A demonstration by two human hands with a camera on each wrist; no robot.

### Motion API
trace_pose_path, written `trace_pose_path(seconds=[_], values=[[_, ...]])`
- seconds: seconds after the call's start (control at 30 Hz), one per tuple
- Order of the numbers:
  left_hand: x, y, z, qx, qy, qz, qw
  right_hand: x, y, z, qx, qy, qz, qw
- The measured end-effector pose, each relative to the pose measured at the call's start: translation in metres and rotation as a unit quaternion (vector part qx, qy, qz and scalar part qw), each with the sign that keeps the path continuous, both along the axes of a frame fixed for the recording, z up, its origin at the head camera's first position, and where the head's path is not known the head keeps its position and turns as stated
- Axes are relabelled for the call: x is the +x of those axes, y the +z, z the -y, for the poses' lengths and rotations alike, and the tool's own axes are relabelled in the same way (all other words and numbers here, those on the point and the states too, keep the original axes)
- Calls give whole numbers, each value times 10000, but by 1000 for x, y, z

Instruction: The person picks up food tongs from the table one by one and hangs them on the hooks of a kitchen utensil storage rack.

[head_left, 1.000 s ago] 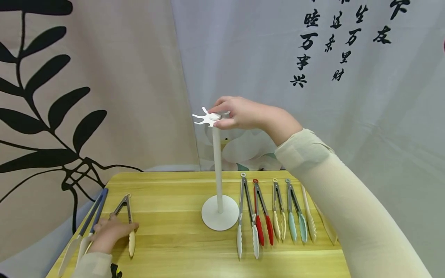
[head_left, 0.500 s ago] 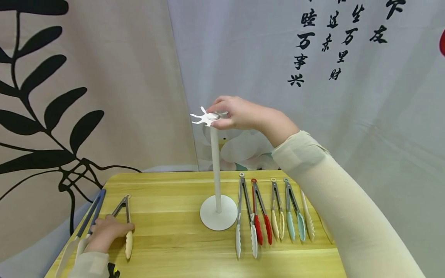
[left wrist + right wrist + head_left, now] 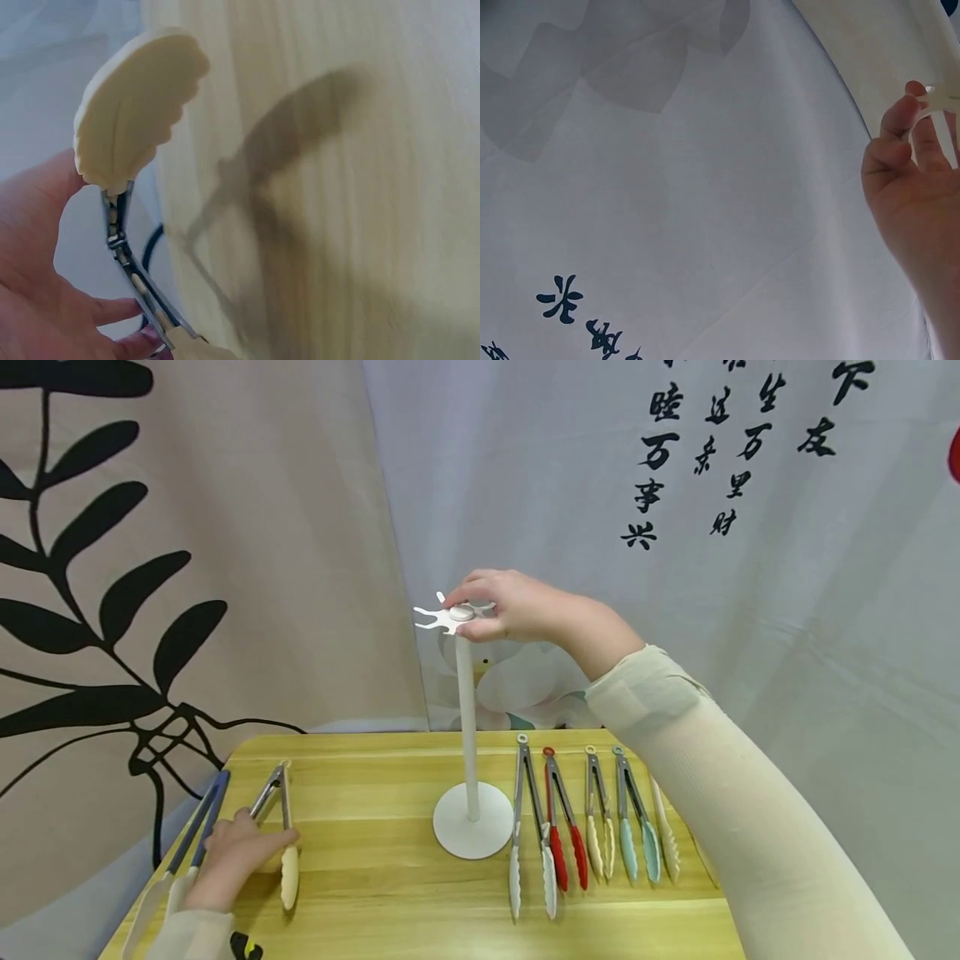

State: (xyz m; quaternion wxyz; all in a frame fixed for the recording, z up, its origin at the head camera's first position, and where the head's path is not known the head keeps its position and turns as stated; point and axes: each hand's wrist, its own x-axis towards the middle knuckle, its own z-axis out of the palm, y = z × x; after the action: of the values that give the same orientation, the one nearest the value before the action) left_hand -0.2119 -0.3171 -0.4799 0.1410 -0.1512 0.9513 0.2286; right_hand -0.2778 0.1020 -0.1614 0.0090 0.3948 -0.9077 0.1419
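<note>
In the head view my left hand (image 3: 238,860), at the table's left side, grips metal tongs with cream scalloped heads (image 3: 289,877). The tongs' arms are spread, their hinge end pointing away. The left wrist view shows one cream head (image 3: 139,112) close up, tilted above the table, with thumb and fingers of the left hand (image 3: 37,255) around the tongs. A white stand (image 3: 467,718) with a round base stands upright mid-table. At its top, my right hand (image 3: 517,603) pinches the flat, multi-hooked white piece (image 3: 435,620); the right wrist view catches this hand (image 3: 911,202) at its edge.
Right of the stand lie white-tipped tongs (image 3: 514,885), red-tipped tongs (image 3: 558,860), cream-tipped tongs (image 3: 594,843), teal-tipped tongs (image 3: 628,852) and a pale utensil (image 3: 666,835). A blue-handled utensil (image 3: 197,827) lies along the left table edge. Printed curtains hang behind.
The left hand has moved slightly up with the cream-tipped tongs, whose hinge end has shifted away and rightward. My right hand stays at the stand's top.
</note>
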Motion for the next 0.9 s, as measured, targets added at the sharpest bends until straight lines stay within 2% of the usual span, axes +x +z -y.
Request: trace_pose_path(seconds=[0.17,0.3,0.63,0.77,0.9], values=[[0,7,-12,139,-27,-611,9980,1,-1,-1,-48,-41,14,10000],[-1,13,-21,273,0,-950,9951,1,-2,-1,-61,-98,-37,9999],[3,23,-43,668,-3,-1449,9872,2,-2,2,-112,-165,-110,9997],[3,26,-50,910,89,-1629,9824,1,-3,2,-106,-179,-175,9996],[3,28,-56,1103,38,-1838,9767,1,-4,1,-149,-202,-186,9995]])
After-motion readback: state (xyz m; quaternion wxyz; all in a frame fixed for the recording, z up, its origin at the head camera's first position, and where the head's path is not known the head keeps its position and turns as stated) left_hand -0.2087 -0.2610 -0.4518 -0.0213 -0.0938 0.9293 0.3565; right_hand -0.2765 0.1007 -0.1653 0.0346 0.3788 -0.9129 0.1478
